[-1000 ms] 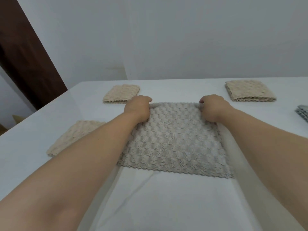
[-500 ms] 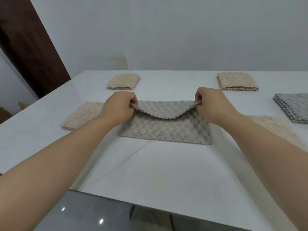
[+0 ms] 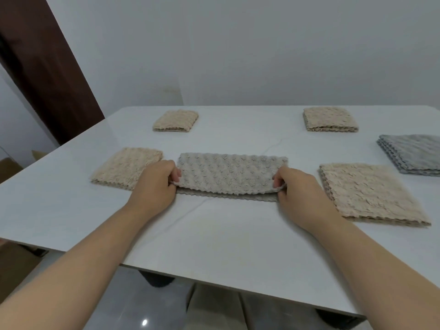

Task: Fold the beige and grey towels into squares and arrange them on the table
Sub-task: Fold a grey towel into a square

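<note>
Both hands, the left hand (image 3: 156,184) and right hand (image 3: 298,194), pinch the near corners of the half-folded grey-beige textured towel (image 3: 228,173). Its long axis runs left to right across the white desk (image 3: 214,234) at frame centre.

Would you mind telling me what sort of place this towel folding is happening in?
Probably a plain room in a home: a white table holding folded beige towels sits before a bare pale wall, with a dark wooden door or panel at the left and a glossy floor beneath.

Middle towel (image 3: 228,172) on table (image 3: 214,234); left towel (image 3: 126,167), right stack (image 3: 371,194) flanking.
</note>
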Demonstrator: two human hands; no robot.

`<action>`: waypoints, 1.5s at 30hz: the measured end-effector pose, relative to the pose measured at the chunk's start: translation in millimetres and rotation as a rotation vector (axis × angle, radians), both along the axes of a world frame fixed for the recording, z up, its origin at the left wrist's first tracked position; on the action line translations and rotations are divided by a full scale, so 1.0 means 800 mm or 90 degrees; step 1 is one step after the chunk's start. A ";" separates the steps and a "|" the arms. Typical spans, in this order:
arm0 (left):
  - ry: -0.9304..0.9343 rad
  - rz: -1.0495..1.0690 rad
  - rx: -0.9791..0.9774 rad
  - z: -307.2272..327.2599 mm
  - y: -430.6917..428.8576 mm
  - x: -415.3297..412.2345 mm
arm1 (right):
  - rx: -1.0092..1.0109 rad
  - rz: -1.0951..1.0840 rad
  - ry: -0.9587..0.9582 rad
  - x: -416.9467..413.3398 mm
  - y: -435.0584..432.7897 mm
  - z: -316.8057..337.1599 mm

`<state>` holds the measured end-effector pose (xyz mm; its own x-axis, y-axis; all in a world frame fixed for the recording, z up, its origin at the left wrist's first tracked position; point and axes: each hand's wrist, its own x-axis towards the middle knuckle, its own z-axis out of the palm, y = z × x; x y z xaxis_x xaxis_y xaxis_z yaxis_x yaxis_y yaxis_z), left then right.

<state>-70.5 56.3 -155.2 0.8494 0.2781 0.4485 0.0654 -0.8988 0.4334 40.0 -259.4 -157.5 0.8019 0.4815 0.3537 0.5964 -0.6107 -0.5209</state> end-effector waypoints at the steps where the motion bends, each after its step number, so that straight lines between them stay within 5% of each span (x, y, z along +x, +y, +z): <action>1: -0.007 -0.008 0.007 -0.003 0.000 -0.001 | -0.005 0.008 -0.011 -0.001 0.000 -0.002; 24: -0.026 -0.043 0.114 -0.012 -0.001 -0.010 | -0.022 -0.002 -0.075 -0.003 0.003 -0.008; 31: 0.027 0.106 0.057 -0.004 -0.010 -0.016 | -0.043 -0.047 -0.040 -0.007 0.002 -0.004; 37: 0.067 0.159 0.022 0.001 -0.015 -0.017 | -0.183 -0.204 -0.058 -0.018 0.000 0.010; 45: 0.013 0.042 0.107 0.036 -0.051 0.007 | -0.119 -0.102 -0.192 -0.016 0.034 0.040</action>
<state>-65.3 15.9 -126.3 0.8411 0.2566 0.4761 0.1345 -0.9519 0.2754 27.1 -231.8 -125.5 0.7455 0.4376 0.5027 0.5956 -0.7760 -0.2078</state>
